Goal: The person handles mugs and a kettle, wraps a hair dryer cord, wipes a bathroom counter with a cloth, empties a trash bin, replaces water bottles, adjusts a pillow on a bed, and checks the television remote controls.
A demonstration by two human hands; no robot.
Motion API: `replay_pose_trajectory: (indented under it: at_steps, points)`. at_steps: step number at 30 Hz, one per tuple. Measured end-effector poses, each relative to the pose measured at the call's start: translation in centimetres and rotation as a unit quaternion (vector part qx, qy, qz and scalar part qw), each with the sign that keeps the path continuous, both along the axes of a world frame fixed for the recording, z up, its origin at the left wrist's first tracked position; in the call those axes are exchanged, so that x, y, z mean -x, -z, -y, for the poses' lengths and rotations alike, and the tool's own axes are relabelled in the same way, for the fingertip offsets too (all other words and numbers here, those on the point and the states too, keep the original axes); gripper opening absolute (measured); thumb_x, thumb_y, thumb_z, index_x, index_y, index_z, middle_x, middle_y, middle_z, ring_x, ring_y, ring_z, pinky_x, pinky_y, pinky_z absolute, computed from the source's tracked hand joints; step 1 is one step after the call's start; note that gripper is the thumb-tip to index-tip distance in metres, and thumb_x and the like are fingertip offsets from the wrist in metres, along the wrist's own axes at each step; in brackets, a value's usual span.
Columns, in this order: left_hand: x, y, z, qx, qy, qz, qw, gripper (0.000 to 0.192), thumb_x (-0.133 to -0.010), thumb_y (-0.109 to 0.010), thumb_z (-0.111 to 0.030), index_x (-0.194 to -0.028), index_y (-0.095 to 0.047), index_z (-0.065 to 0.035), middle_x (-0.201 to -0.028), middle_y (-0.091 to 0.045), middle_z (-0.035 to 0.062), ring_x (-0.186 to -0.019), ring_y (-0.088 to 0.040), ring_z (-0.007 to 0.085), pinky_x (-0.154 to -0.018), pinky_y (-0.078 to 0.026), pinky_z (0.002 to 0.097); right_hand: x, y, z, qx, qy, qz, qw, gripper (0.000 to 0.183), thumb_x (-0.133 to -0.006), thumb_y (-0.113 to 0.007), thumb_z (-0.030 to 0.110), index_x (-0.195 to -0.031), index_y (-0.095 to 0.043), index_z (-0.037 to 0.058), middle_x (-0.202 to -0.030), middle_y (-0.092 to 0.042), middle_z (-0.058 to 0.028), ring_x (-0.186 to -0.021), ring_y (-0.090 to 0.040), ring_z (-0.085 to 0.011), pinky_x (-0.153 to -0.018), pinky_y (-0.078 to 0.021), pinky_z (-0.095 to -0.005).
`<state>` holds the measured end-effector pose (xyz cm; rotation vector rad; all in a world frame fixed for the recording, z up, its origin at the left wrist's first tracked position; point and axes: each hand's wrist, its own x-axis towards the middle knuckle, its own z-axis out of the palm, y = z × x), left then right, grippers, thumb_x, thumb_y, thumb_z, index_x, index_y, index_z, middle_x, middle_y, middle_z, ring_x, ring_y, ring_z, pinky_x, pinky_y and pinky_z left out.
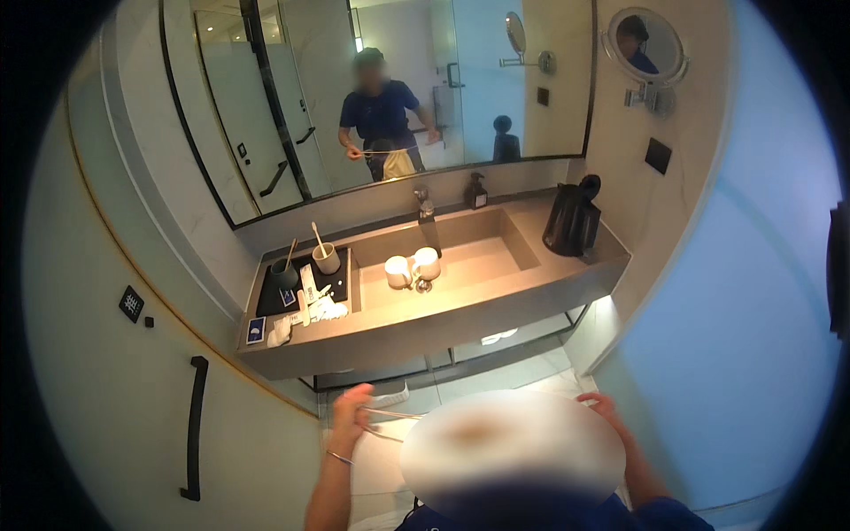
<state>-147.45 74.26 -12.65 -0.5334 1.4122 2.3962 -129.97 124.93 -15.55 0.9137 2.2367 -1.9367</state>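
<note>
My left hand is closed around thin pale cords, which run rightward and vanish behind a large blurred patch over the front of my body. Only the fingers of my right hand show at the patch's right edge; what they hold is hidden. In the wall mirror, a pale cloth item hangs at waist height, with a cord stretched sideways above it between the two hands. Whether the right fingers grip that cord is not clear.
Ahead is a stone washbasin holding two white mugs. A black kettle stands right. Left, a black tray bears tumblers with toothbrushes, beside crumpled wrappers. A glass door with a black handle flanks my left side.
</note>
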Motion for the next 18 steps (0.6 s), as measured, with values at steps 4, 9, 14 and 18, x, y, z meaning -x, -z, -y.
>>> replay_pose_trajectory:
  at_steps: [4,9,14,18]
  points:
    - [-0.1,-7.1,-8.7,0.102,0.21,-0.245,0.941,0.006,-0.081,-0.056,-0.004,-0.087,-0.057,-0.0063,-0.074,-0.051,-0.0032,-0.052,-0.04,0.0036,-0.042,-0.033,0.0181,4.6,-5.3,3.3,0.048,-0.06,-0.177,0.981,0.053,-0.067,-0.061,-0.001,-0.118,-0.051,0.0031,-0.051,-0.04,0.006,-0.04,-0.034,-0.0037,-0.038,-0.0257,-0.0195]
    - [-0.7,-18.4,-18.6,0.262,0.372,-0.576,0.679,0.025,-0.067,-0.054,0.001,-0.09,-0.061,-0.0056,-0.079,-0.055,0.0068,-0.064,-0.053,0.0159,-0.058,-0.044,0.0279,11.8,-11.5,16.1,-0.096,-0.33,-0.319,0.883,0.026,-0.085,-0.054,0.011,-0.109,-0.056,0.0005,-0.07,-0.054,-0.0025,-0.061,-0.046,-0.0046,-0.058,-0.042,-0.0231]
    - [4.1,-10.1,-12.3,0.315,0.208,-0.536,0.755,0.072,-0.068,-0.074,-0.027,-0.127,-0.038,-0.006,-0.123,-0.045,0.0127,-0.113,-0.046,0.0254,-0.093,-0.037,0.0391,13.0,-21.0,15.5,0.024,-0.319,-0.308,0.896,0.019,-0.088,-0.051,0.016,-0.087,-0.06,-0.001,-0.065,-0.052,-0.0017,-0.053,-0.044,-0.0041,-0.048,-0.0352,-0.0197]
    - [-0.2,-3.9,-14.3,0.442,0.273,-0.543,0.66,0.1,-0.057,-0.081,-0.039,-0.134,-0.028,-0.0025,-0.128,-0.042,0.0168,-0.116,-0.043,0.0301,-0.1,-0.029,0.0442,11.7,-27.5,16.9,0.176,-0.272,-0.358,0.876,0.017,-0.087,-0.053,0.014,-0.089,-0.059,-0.0014,-0.062,-0.048,0.0011,-0.05,-0.04,-0.0042,-0.043,-0.0283,-0.0176]
